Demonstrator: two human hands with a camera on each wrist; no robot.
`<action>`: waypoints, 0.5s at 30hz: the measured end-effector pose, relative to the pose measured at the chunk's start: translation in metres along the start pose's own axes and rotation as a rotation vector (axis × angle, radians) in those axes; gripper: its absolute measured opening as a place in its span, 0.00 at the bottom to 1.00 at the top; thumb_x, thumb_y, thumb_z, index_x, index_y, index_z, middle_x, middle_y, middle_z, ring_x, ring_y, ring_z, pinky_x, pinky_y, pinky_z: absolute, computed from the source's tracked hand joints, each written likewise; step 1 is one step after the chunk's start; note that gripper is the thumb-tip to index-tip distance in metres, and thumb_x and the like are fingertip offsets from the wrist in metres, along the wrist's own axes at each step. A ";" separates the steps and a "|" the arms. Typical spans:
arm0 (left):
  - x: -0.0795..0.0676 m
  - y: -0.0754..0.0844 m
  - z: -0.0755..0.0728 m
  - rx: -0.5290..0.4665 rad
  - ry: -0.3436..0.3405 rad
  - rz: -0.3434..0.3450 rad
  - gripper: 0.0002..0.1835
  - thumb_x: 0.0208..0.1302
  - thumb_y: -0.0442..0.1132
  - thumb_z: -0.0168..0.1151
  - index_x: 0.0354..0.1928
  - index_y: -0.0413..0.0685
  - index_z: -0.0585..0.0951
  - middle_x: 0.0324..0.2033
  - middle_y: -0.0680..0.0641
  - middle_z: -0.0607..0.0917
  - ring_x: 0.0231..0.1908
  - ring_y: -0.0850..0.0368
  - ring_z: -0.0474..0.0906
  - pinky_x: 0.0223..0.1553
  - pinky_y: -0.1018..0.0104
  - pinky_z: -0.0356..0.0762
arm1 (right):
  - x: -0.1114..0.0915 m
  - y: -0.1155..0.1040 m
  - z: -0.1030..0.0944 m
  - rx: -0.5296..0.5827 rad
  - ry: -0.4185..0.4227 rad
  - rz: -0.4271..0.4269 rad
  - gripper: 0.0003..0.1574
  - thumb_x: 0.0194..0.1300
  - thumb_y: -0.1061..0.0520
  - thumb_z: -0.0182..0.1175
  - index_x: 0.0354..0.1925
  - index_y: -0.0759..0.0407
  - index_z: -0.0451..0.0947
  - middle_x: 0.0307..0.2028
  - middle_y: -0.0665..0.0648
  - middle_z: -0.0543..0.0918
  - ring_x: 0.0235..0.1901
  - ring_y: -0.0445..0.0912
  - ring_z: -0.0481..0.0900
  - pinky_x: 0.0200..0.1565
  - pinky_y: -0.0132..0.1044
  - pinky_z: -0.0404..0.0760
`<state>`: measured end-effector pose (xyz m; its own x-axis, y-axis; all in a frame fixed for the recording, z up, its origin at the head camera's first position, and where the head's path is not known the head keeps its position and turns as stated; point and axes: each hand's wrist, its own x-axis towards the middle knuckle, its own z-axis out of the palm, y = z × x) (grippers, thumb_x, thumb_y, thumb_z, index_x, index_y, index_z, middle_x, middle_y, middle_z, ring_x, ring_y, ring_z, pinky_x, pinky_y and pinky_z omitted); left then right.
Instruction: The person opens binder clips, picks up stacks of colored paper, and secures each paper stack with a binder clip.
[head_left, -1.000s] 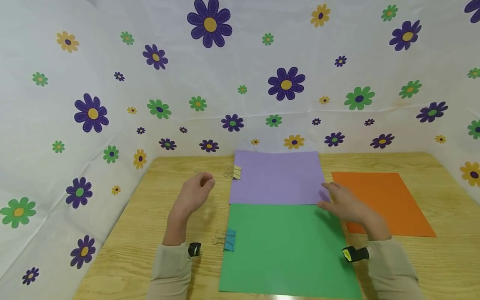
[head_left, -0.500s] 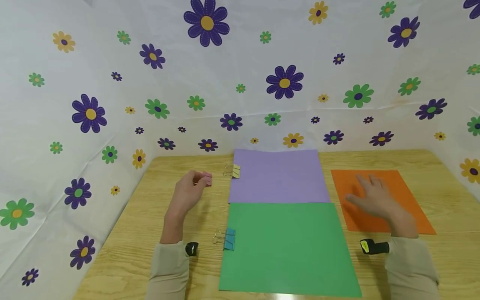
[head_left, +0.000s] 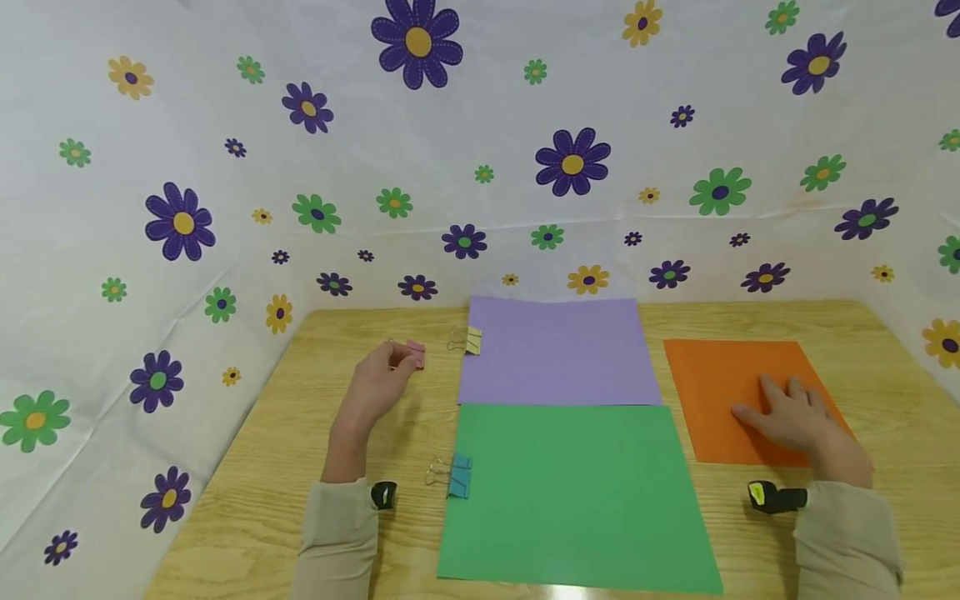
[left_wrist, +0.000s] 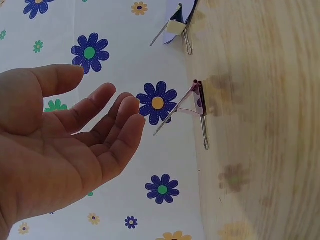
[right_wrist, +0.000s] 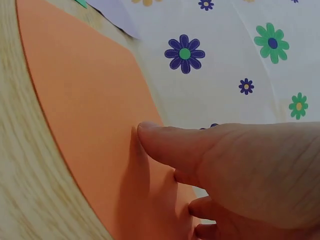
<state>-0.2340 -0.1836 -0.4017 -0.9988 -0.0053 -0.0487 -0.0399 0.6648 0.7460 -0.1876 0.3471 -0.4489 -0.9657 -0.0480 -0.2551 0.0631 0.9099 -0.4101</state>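
Observation:
My left hand (head_left: 380,379) is held over the table's left side, beside a pink binder clip (head_left: 416,354). In the left wrist view that pink clip stands on the wood with its wire handles spread, and a gap separates it from my loosely bent fingers (left_wrist: 127,140). My right hand (head_left: 798,421) lies spread low over an orange sheet (head_left: 716,392). The right wrist view has the thumb (right_wrist: 167,142) at the orange surface, its shadow meeting the tip; the other fingertips are partly hidden near the sheet's edge.
A purple sheet (head_left: 555,354) with a yellow binder clip (head_left: 472,341) on its left edge lies at the back middle. In front of it is a green sheet (head_left: 577,500), a blue binder clip (head_left: 460,476) on its left edge. Flowered cloth (head_left: 510,117) hangs behind the wooden table (head_left: 262,492).
My right hand has moved right, from the purple sheet's right edge to over the orange sheet. My left hand has drawn slightly back left, leaving the pink clip in sight.

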 end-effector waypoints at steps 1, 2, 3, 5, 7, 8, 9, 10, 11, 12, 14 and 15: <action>0.000 0.000 0.000 -0.001 -0.002 0.001 0.17 0.77 0.45 0.49 0.55 0.39 0.75 0.54 0.39 0.78 0.54 0.43 0.73 0.56 0.48 0.72 | 0.000 0.001 0.000 -0.011 0.004 -0.005 0.55 0.75 0.38 0.48 0.67 0.87 0.45 0.63 0.93 0.40 0.61 0.87 0.39 0.61 0.77 0.45; 0.000 0.000 0.001 0.000 -0.003 0.003 0.17 0.77 0.44 0.49 0.55 0.39 0.75 0.54 0.39 0.78 0.54 0.43 0.73 0.56 0.48 0.72 | 0.000 0.001 0.000 -0.018 0.007 -0.009 0.54 0.75 0.39 0.48 0.67 0.87 0.46 0.63 0.93 0.41 0.61 0.87 0.40 0.61 0.77 0.46; 0.000 -0.001 0.001 0.000 -0.004 0.003 0.17 0.77 0.44 0.49 0.55 0.39 0.75 0.54 0.39 0.78 0.54 0.43 0.73 0.56 0.48 0.73 | 0.001 0.001 0.000 -0.021 0.007 -0.009 0.54 0.75 0.39 0.49 0.67 0.87 0.46 0.62 0.93 0.41 0.61 0.87 0.41 0.60 0.77 0.47; 0.000 -0.001 0.001 0.001 -0.008 0.005 0.17 0.77 0.44 0.48 0.55 0.39 0.75 0.54 0.39 0.78 0.54 0.43 0.73 0.56 0.48 0.73 | 0.001 0.001 0.000 -0.024 0.005 -0.007 0.54 0.75 0.40 0.50 0.67 0.87 0.46 0.62 0.93 0.42 0.60 0.87 0.41 0.60 0.78 0.48; 0.000 0.000 0.002 0.003 -0.013 0.008 0.17 0.77 0.44 0.48 0.55 0.38 0.75 0.54 0.38 0.78 0.54 0.43 0.73 0.56 0.48 0.73 | 0.002 0.001 -0.001 -0.025 0.001 -0.002 0.54 0.74 0.40 0.51 0.67 0.87 0.46 0.62 0.93 0.42 0.61 0.87 0.41 0.60 0.78 0.48; 0.001 0.000 0.002 0.003 -0.015 0.006 0.17 0.77 0.44 0.48 0.55 0.38 0.75 0.54 0.38 0.78 0.55 0.43 0.73 0.56 0.48 0.73 | 0.002 0.001 -0.001 -0.023 -0.001 0.002 0.54 0.74 0.40 0.51 0.67 0.87 0.46 0.62 0.93 0.41 0.61 0.86 0.41 0.60 0.78 0.47; 0.001 0.000 0.002 0.004 -0.017 0.002 0.17 0.77 0.44 0.48 0.55 0.38 0.74 0.54 0.38 0.78 0.55 0.43 0.73 0.56 0.48 0.73 | 0.002 0.001 -0.001 -0.021 -0.004 0.004 0.54 0.74 0.40 0.51 0.67 0.87 0.46 0.63 0.93 0.41 0.61 0.86 0.41 0.60 0.78 0.47; 0.001 0.000 0.002 0.006 -0.019 0.000 0.17 0.77 0.44 0.48 0.55 0.38 0.74 0.54 0.38 0.78 0.55 0.43 0.73 0.56 0.48 0.73 | 0.002 0.001 -0.001 -0.019 -0.006 0.006 0.54 0.74 0.40 0.51 0.67 0.87 0.45 0.63 0.93 0.41 0.61 0.86 0.41 0.60 0.78 0.47; 0.002 0.000 0.002 0.007 -0.020 -0.004 0.17 0.77 0.44 0.48 0.55 0.38 0.74 0.54 0.38 0.78 0.55 0.43 0.73 0.56 0.48 0.72 | 0.001 0.001 -0.002 -0.020 -0.008 0.007 0.54 0.74 0.40 0.51 0.67 0.87 0.45 0.63 0.93 0.41 0.61 0.86 0.40 0.60 0.78 0.47; 0.002 0.000 0.002 0.010 -0.021 -0.008 0.17 0.77 0.44 0.48 0.55 0.38 0.74 0.55 0.38 0.78 0.55 0.43 0.73 0.57 0.48 0.72 | 0.001 0.001 -0.001 -0.019 -0.008 0.008 0.54 0.74 0.40 0.51 0.67 0.87 0.45 0.63 0.93 0.41 0.61 0.86 0.40 0.60 0.78 0.47; 0.004 0.000 0.001 0.019 -0.018 -0.015 0.17 0.77 0.44 0.48 0.55 0.38 0.75 0.55 0.38 0.78 0.54 0.43 0.72 0.56 0.48 0.72 | 0.001 0.001 -0.001 -0.022 -0.008 0.009 0.55 0.74 0.40 0.52 0.67 0.87 0.45 0.63 0.93 0.41 0.61 0.87 0.41 0.60 0.78 0.48; 0.004 0.001 0.001 0.024 -0.017 -0.016 0.17 0.77 0.44 0.48 0.55 0.38 0.74 0.55 0.38 0.78 0.54 0.43 0.72 0.55 0.48 0.72 | 0.001 0.001 -0.001 -0.025 -0.008 0.009 0.55 0.74 0.39 0.52 0.67 0.87 0.45 0.63 0.93 0.41 0.61 0.87 0.41 0.60 0.78 0.48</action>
<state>-0.2384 -0.1825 -0.4022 -0.9974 -0.0036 -0.0714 -0.0546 0.6821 0.7292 -0.1887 0.3486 -0.4491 -0.9632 -0.0430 -0.2654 0.0651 0.9204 -0.3856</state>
